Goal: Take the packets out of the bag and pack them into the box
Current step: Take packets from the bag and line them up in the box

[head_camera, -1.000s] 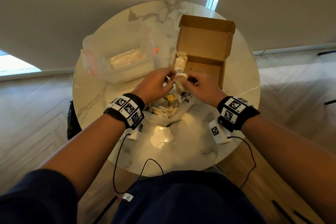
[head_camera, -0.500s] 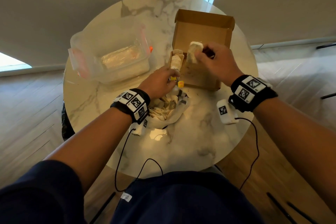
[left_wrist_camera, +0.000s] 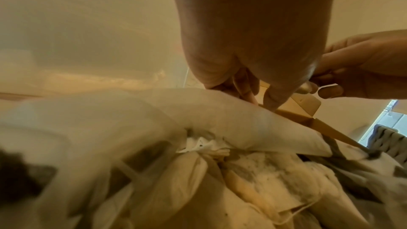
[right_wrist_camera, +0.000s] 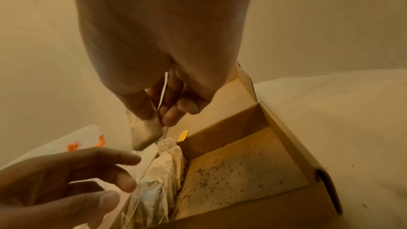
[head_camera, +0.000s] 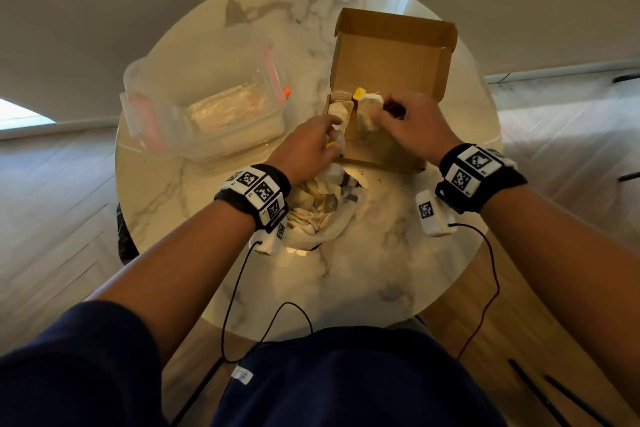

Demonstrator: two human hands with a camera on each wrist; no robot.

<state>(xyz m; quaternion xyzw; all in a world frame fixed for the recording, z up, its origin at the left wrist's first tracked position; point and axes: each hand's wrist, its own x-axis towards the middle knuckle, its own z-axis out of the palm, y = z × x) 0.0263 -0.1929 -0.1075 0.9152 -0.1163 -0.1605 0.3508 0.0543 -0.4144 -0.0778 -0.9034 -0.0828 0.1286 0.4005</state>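
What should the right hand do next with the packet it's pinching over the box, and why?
Probably lower the packet beside the row of packets along the box's left wall, then let go. The right hand pinches it just above them, the floor alongside is bare, and the left hand steadies the row.

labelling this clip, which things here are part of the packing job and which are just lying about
Part of the job:
- cardboard box, lid open
- tea bag pinched by the right hand over the box
- tea bags already along the box's left wall
- white bag of tea bags
- left hand at the box's near left corner

Lying about:
- clear plastic container with orange clips
- marble table
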